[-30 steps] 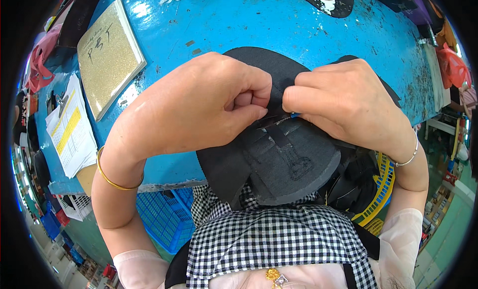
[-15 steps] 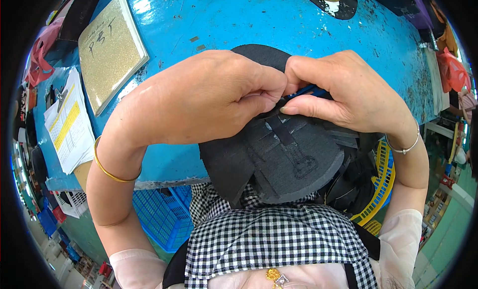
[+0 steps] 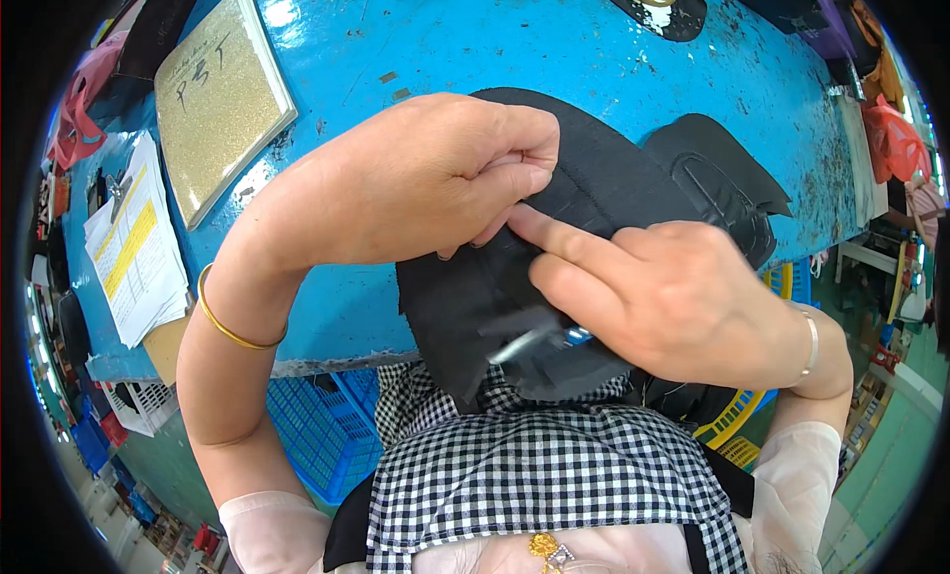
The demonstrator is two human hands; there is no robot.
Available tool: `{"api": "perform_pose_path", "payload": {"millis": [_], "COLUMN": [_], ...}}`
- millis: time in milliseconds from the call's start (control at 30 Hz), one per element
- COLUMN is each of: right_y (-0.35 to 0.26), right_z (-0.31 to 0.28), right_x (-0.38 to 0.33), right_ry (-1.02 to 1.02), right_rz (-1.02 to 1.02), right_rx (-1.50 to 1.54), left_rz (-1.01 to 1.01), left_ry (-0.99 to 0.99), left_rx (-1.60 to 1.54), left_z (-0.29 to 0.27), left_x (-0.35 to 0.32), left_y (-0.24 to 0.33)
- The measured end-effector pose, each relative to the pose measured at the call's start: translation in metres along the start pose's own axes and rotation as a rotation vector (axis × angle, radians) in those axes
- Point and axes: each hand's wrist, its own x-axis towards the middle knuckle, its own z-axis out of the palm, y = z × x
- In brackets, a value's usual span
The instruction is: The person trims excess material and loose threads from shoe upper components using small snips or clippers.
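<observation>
A black, flat, stitched fabric piece (image 3: 594, 193) rests across the table's near edge, its lower part hanging toward my lap. My left hand (image 3: 465, 173) is closed over its left side, thumb and fingers pinched together; the exact grip spot is hidden. On the middle of the piece presses the stretched index finger of my right hand (image 3: 653, 292). The other fingers of that hand curl around a small blue-handled tool (image 3: 577, 334) whose shiny metal tip points down and left, smeared by motion. A second black stitched piece (image 3: 717, 173) sits to the right on the table.
The blue table (image 3: 346, 69) carries a gold glitter notebook (image 3: 213, 99) and clipped papers (image 3: 134, 247) on the left. A dark plate with pale paste (image 3: 658, 5) stands at the back. Below hang a blue basket (image 3: 322, 430) and a yellow basket (image 3: 737, 416).
My right hand has drawn away from the left and down toward me, bringing the tool into view. The stitched tab part has swung up and right onto the table; my left hand has barely moved.
</observation>
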Motion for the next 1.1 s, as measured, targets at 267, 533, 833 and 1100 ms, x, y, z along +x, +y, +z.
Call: {"api": "perform_pose_path", "payload": {"millis": [267, 533, 833, 1100], "right_y": [-0.022, -0.037, -0.005, 0.033], "right_z": [0.003, 0.021, 0.037, 0.074], "right_x": [-0.007, -0.025, -0.065, -0.166], "right_ry": [-0.028, 0.163, 1.089, 1.087], "right_rz": [0.077, 0.109, 0.761, 1.126], "right_rx": [0.018, -0.186, 0.959, 1.391], "left_rz": [0.181, 0.156, 0.644, 0.533], "left_ry": [0.280, 0.354, 1.128, 1.001], "left_rx": [0.225, 0.105, -0.506, -0.286], "left_z": [0.021, 0.028, 0.049, 0.106], "left_x": [-0.001, -0.006, -0.049, -0.063], "left_y": [-0.014, -0.014, -0.030, -0.039]}}
